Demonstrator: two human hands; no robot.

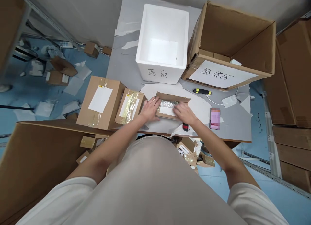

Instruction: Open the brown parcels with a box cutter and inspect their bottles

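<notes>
The wall (87, 16) is gray, the floor (211, 184) is blue, and metal shelves (273, 153) stand on both sides of the table (121, 67).

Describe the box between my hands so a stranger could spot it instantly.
Start at the grey table with the white foam bin toward its back. In front of that bin, near the table's front edge, a small cardboard box sits between your left hand and right hand. Its top is open, showing shiny clear plastic inside, unlike the two taped-shut cartons to its left.

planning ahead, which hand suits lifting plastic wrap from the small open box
Likely the right hand: it's over the wrap, with the left hand at the left end of the box.
</notes>
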